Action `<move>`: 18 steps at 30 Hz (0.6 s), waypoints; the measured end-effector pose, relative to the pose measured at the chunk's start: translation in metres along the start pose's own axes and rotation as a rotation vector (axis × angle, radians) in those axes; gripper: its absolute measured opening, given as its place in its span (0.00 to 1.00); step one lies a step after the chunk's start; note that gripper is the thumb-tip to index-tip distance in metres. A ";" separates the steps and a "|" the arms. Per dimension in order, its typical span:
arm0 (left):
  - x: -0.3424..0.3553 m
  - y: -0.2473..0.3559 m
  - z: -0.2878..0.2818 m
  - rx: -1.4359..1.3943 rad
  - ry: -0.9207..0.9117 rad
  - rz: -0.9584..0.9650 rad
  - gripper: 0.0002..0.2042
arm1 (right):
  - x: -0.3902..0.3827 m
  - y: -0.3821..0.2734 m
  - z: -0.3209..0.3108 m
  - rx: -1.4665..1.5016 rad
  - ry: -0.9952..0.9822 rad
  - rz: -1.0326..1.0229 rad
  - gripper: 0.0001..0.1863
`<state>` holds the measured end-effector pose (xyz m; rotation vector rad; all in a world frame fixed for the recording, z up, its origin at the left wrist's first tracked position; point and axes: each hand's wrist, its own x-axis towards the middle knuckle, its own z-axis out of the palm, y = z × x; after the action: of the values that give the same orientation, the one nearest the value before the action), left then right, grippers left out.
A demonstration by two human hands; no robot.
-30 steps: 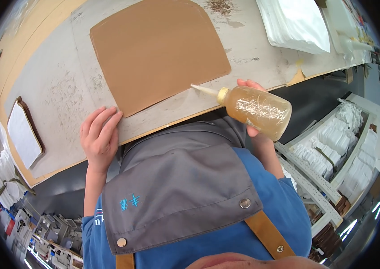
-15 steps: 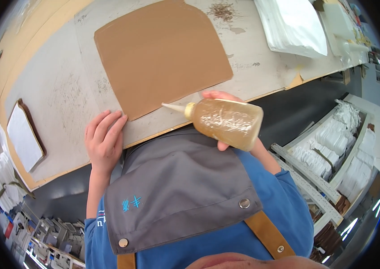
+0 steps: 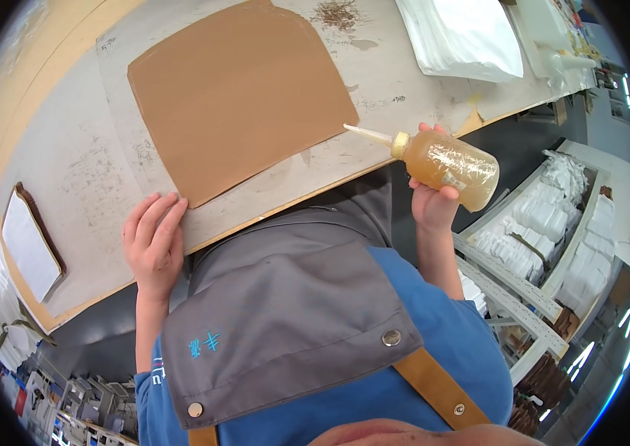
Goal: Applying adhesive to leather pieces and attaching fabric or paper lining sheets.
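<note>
A flat brown panel [image 3: 244, 104], looking like leather or cloth, lies on the worktable. My left hand [image 3: 155, 234] rests at the table's front edge, fingers stretched out and fingertips at the panel's near left corner. In my right hand [image 3: 434, 201] is a squeeze bottle [image 3: 452, 167] of amber liquid, probably glue, lying tilted on its side. Its long pale nozzle points left, with the tip at the panel's near right corner. Whether the tip touches the panel I cannot tell.
A white stack [image 3: 463, 41] stands at the far right of the table [image 3: 81, 149]. To the left lies a white-topped stack of cut pieces [image 3: 31, 241]. A trolley [image 3: 508, 297] with white bundles [image 3: 523, 238] stands beyond the table's right side.
My right hand has carried the bottle to the right, its nozzle tip moving along the panel's near edge to the right corner. My left hand stays at the left corner; the view has shifted slightly.
</note>
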<state>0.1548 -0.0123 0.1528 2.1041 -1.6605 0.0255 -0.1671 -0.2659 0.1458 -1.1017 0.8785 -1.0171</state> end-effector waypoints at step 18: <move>0.000 -0.001 0.000 0.042 0.049 -0.008 0.17 | -0.010 0.013 0.026 -0.017 -0.195 0.158 0.67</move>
<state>0.1552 -0.0118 0.1526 2.1239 -1.6364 0.1096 -0.1433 -0.2479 0.1401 -1.1072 0.8042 -0.7597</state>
